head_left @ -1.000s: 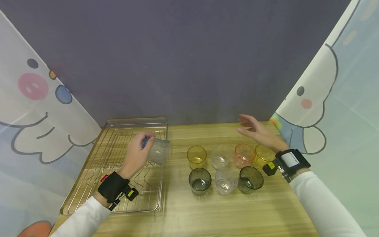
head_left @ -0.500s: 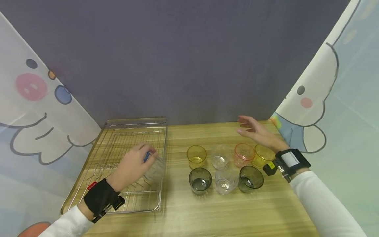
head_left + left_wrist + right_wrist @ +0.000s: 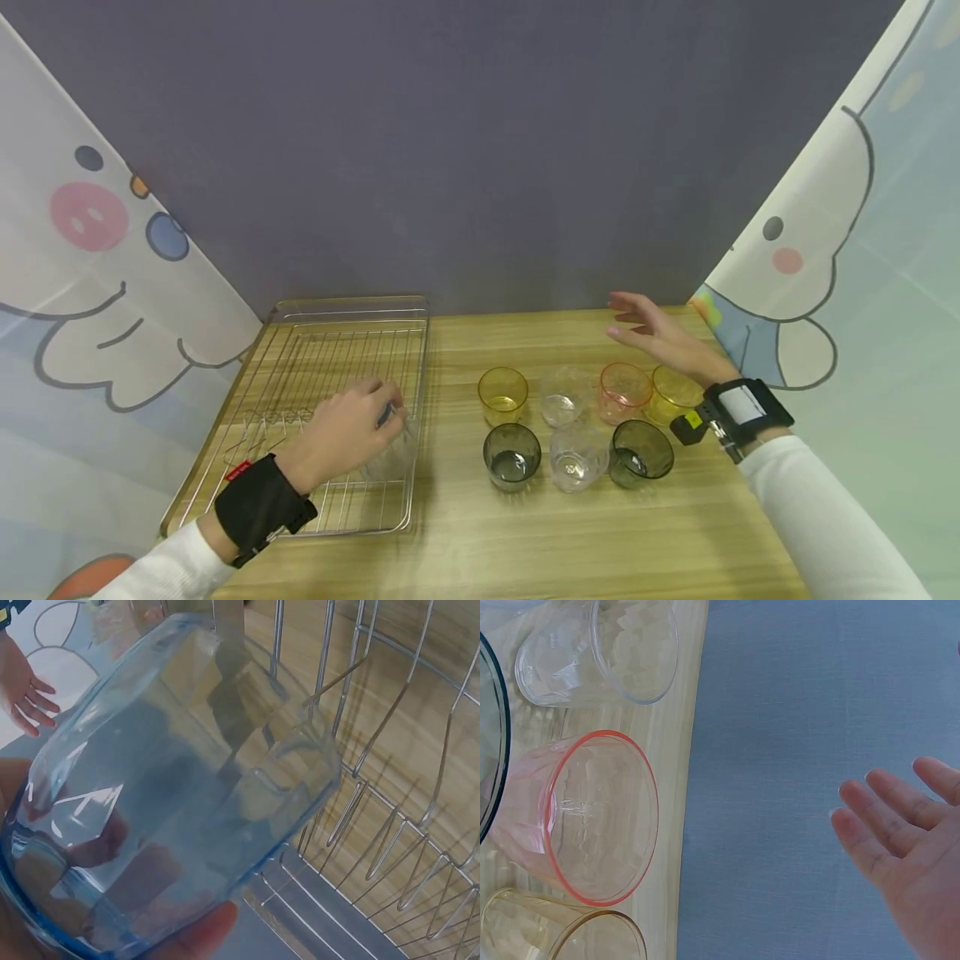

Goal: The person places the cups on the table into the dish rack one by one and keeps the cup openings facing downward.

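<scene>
Tumbler (image 3: 187, 772): clear, faceted, blue-rimmed
Left hand (image 3: 345, 433): fingers pinching tumbler over wire rack (image 3: 352, 354)
Right hand (image 3: 651, 332): fingers spread
Surface (image 3: 517, 542): pale wood-grain
Backdrop (image 3: 480, 150): grey, between cartoon-print hangings (image 3: 150, 308)

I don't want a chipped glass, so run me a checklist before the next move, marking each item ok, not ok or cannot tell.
1. Blue-rimmed glass gripped by the left hand: ok.
2. Glass over the rack: ok in the head view.
3. Glass settled on the wires: cannot tell, contact is hidden.
4. Right hand holding nothing: ok.
5. Seven cups upright on the table: ok.
6. Gaps between all cups: cannot tell, some overlap in view.
</scene>
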`<action>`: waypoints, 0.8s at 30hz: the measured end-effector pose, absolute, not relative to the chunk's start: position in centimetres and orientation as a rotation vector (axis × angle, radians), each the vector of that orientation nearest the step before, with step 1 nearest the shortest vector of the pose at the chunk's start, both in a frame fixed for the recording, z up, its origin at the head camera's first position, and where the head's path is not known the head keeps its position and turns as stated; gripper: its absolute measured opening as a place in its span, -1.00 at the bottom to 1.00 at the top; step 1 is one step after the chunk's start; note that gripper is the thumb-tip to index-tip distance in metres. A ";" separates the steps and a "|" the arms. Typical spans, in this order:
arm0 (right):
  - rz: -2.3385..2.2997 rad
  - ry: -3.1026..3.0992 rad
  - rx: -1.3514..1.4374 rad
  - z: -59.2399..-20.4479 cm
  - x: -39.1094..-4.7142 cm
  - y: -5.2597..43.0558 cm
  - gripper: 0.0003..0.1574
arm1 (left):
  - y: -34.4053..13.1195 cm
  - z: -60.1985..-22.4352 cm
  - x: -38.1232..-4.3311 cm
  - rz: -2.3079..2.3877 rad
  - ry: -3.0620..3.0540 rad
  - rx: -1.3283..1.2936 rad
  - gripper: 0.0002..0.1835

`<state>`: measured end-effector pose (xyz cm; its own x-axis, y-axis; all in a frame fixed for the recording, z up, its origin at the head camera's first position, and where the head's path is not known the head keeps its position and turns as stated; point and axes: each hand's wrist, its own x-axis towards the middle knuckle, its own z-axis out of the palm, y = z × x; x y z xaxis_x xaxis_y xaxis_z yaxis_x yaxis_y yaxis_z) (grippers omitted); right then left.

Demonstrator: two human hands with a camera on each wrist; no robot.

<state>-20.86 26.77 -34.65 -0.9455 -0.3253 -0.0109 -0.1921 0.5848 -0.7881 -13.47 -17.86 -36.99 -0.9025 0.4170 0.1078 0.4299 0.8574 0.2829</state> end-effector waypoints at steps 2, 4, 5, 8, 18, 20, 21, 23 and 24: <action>-1.288 2.655 -0.432 -34.7 -20.9 26.8 -0.15 | -17.8 -37.0 -13.5 -0.447 -2.998 -0.684 -0.81; -1.282 2.651 -0.432 -34.7 -20.8 26.8 -0.14 | -17.9 -37.2 -13.5 -0.432 -3.012 -0.684 -0.80; -1.279 2.649 -0.428 -34.7 -20.8 26.8 -0.14 | -17.9 -37.3 -13.5 -0.427 -3.021 -0.689 -0.81; -1.273 2.643 -0.423 -34.7 -20.8 26.8 -0.13 | -18.2 -37.7 -13.4 -0.423 -3.065 -0.695 -0.81; -1.269 2.647 -0.421 -35.1 -20.9 26.8 -0.14 | -18.8 -39.0 -13.0 -0.325 -3.031 -0.774 -0.82; -1.269 2.643 -0.427 -35.1 -20.9 26.8 -0.13 | -18.9 -38.8 -13.0 -0.352 -3.030 -0.782 -0.82; -1.271 2.638 -0.433 -35.2 -20.8 26.8 -0.13 | -18.9 -38.6 -13.0 -0.370 -3.033 -0.782 -0.82; -1.268 2.639 -0.434 -35.2 -20.8 26.9 -0.13 | -19.0 -38.2 -13.0 -0.394 -3.042 -0.784 -0.83; -1.266 2.638 -0.433 -35.2 -20.8 26.9 -0.14 | -19.0 -38.0 -13.0 -0.398 -3.052 -0.780 -0.83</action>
